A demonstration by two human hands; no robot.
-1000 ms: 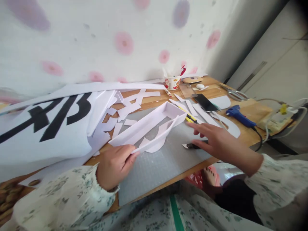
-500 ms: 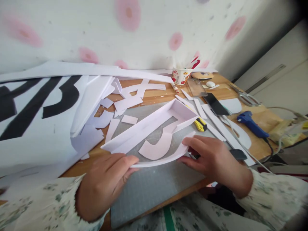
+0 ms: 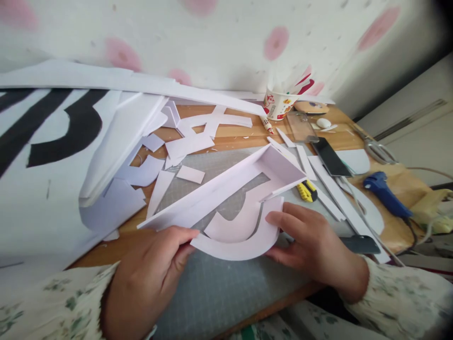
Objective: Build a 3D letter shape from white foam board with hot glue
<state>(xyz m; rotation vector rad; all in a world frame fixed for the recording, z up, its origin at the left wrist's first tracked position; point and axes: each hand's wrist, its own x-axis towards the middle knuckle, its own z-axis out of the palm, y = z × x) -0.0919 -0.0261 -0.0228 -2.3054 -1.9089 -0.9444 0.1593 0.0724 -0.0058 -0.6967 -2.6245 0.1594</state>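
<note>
A curved white foam board strip [image 3: 237, 249] is pinched at its left end by my left hand [image 3: 152, 271] and at its right end by my right hand [image 3: 311, 241]. Both hands are closed, thumbs on top. The strip bows toward me, along the outer edge of a hook-shaped foam board piece [image 3: 230, 222]. This piece lies on the grey cutting mat [image 3: 226, 288], joined to upright white walls [image 3: 219, 189] at the back and right. Just right of the walls rests a yellow utility knife [image 3: 307, 191].
White offcuts [image 3: 191, 174] lie left and behind. A large sheet with black strokes [image 3: 71, 132] leans at left. On the right are a phone [image 3: 331, 157], a blue glue gun [image 3: 387, 193], scissors [image 3: 378, 150] and long strips [image 3: 339, 203]. A paper cup [image 3: 279, 105] stands by the wall.
Both hands have tilted the strip, so its broad face now shows more. Its curve lies closer to the hook-shaped piece. The whole view has shifted slightly.
</note>
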